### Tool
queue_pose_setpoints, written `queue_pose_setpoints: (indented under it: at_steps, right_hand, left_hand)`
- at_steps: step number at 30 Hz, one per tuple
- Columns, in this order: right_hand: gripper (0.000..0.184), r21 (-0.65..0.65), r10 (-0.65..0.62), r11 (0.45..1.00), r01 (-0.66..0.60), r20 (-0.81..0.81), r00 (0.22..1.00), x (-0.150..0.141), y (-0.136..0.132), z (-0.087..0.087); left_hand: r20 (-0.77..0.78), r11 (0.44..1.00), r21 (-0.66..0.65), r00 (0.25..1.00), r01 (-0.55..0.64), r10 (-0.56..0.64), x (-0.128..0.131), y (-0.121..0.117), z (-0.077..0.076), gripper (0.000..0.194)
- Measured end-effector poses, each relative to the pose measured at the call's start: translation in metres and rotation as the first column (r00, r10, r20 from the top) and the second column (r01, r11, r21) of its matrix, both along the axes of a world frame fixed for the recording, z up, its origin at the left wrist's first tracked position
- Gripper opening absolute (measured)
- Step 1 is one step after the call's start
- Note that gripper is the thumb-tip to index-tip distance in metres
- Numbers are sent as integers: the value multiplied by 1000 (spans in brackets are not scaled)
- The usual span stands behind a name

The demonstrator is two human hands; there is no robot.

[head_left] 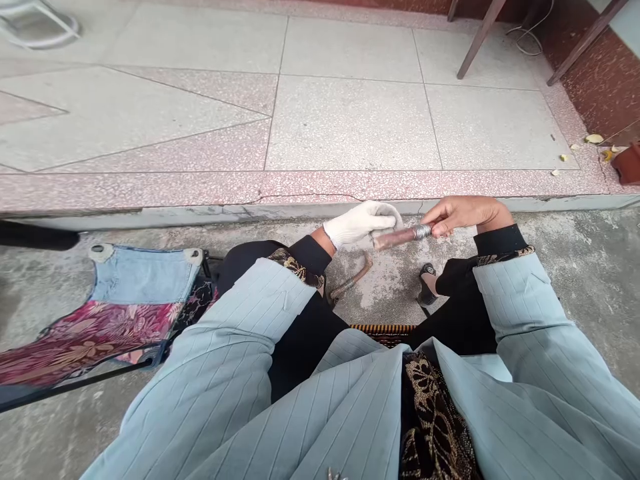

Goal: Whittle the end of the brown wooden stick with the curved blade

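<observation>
My left hand (357,224), in a white knitted glove, has its fingers closed on a pale grey-white curled piece (395,215), whose material I cannot make out. It is close beside the far end of a brownish wooden handle (397,239). Silvery wire (423,231) is wound round the near end of that handle, where my bare right hand (467,215) pinches it between thumb and fingers. The handle is held nearly level above the ground. Below, a bent wooden stick with a wrapped end (353,279) lies on the concrete between my feet.
A raised terrazzo step (320,185) runs across in front of me. To the left stands a folding chair with denim and floral fabric (145,277). Wooden furniture legs (480,40) are at the far right, near a reddish-brown pot (629,164) and scattered yellowish scraps (594,139).
</observation>
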State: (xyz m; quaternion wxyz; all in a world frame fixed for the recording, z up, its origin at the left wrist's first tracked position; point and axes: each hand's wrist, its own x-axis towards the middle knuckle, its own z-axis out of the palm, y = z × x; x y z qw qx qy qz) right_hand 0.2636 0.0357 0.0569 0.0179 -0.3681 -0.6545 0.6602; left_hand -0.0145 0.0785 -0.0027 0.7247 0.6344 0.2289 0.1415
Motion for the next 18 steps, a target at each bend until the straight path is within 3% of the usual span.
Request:
queue_pose_setpoints:
  at_steps: [3,7,10,13,18]
  right_hand:
    - [41,57,-274,957,286,-164,948,-12,-4,-3]
    - [40,126,-571,776,618,-275,773,-50,-9,-17]
    - [25,169,-678,657,735,-294,673,-72,-6,-27]
    - [16,171,-754,572,802,-276,596,-79,-2,-29]
    - [11,138,-810,519,843,-234,537,-78,-2,-22]
  left_hand:
    - [126,983,-168,988,-69,91,2,1,-5,36]
    - [212,922,-372,957,-106,196,8,-4,-7,33]
    - [154,884,-449,963,-133,223,14,-11,-4,27]
    - [108,873,-460,965,-164,238,16,-14,-1,21]
    - [88,897,-397,965,-194,248,13,-12,-3,23]
